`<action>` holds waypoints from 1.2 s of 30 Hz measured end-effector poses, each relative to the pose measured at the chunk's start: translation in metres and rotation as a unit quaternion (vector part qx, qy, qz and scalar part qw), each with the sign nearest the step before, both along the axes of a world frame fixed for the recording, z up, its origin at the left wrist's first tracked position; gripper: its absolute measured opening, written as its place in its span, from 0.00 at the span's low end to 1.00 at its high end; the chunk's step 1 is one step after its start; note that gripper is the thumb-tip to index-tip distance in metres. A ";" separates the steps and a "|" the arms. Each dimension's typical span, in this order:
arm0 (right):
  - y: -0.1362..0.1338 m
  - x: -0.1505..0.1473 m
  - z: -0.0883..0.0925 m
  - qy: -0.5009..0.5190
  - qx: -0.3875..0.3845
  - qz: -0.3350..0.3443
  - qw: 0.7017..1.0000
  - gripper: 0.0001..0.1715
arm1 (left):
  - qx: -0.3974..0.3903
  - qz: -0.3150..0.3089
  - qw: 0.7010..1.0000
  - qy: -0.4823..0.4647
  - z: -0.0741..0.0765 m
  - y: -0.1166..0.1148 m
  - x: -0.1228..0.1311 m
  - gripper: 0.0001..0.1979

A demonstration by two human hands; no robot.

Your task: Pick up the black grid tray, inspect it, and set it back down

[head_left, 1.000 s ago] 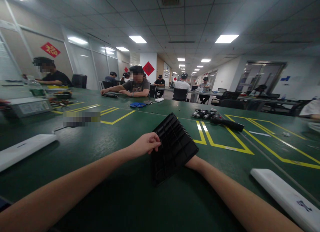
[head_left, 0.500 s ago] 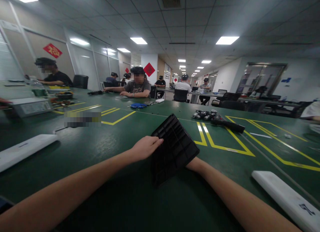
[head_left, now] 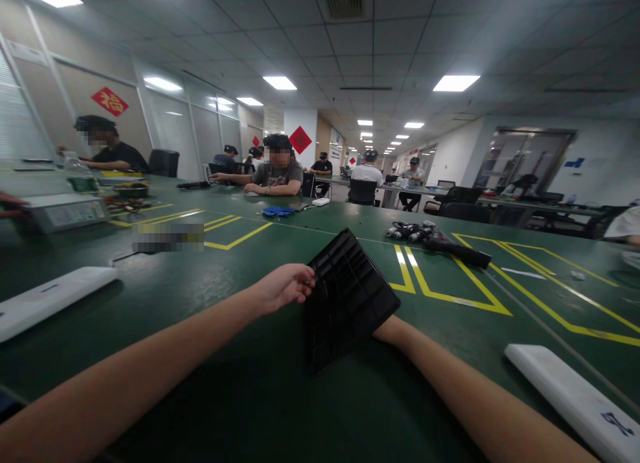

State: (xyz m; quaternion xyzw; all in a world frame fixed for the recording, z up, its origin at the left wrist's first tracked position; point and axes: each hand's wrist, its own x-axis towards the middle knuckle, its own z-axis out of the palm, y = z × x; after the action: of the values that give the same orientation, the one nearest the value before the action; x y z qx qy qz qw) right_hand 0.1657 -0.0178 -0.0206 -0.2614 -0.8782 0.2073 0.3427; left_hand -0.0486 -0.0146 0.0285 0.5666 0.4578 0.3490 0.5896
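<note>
A black plastic tray (head_left: 353, 286), divided by thin ribs into rows of compartments, is tilted up above the green table. From behind its lower right edge, my right hand (head_left: 390, 330) supports it; the fingers are hidden by the tray. My left hand (head_left: 289, 286) is at the tray's left edge with its fingers curled in a pinch. A tiny greyish speck shows at the fingertips, too small to name. The compartments are dark, and I cannot tell whether anything lies in them.
White oblong bars lie left (head_left: 55, 300) and right (head_left: 575, 400) on the green table (head_left: 220, 403). Beyond the tray are a bundle of black and silver parts (head_left: 415, 233), a black tube (head_left: 463, 253) and a blue item (head_left: 279, 211). A person (head_left: 275, 173) sits across; others work farther back.
My left hand has drawn slightly left off the tray's face, and its fingers have gone from lying over the edge to a curled pinch. The tray and right hand have barely moved.
</note>
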 end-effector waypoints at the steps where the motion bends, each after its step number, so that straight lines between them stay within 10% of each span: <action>1: 0.001 0.000 -0.001 0.000 -0.002 -0.004 1.000 0.29 | -0.002 -0.003 1.000 0.004 -0.001 0.001 0.000 0.11; 5: 0.005 0.001 -0.009 0.025 -0.013 -0.026 0.999 0.32 | 0.131 -0.029 0.975 0.174 -0.009 0.000 0.003 0.20; 12: 0.020 0.000 -0.012 0.077 0.022 -0.050 0.995 0.32 | 0.412 0.006 0.833 0.368 -0.008 -0.003 0.006 0.15; 16: 0.043 0.032 0.002 -0.028 0.000 -0.160 0.987 0.31 | 0.378 0.096 0.791 0.472 0.004 0.026 -0.009 0.17; 21: 0.057 0.090 0.010 -0.203 -0.018 -0.458 0.865 0.35 | 0.259 0.169 0.742 0.594 0.009 0.076 -0.049 0.24; 27: 0.058 0.108 0.001 -0.306 -0.027 -0.507 0.805 0.32 | 0.205 0.185 0.737 0.616 0.005 0.102 -0.071 0.19; 36: 0.049 0.071 0.020 -0.237 0.027 -0.484 0.842 0.34 | 0.320 0.129 0.763 0.547 -0.001 0.076 -0.023 0.21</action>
State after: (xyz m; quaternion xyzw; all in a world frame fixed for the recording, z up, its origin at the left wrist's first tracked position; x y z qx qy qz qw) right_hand 0.2367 0.0308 -0.0009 -0.6847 -0.7000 -0.0774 0.1875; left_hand -0.0715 0.0613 0.0273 0.7527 0.6330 0.1790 -0.0275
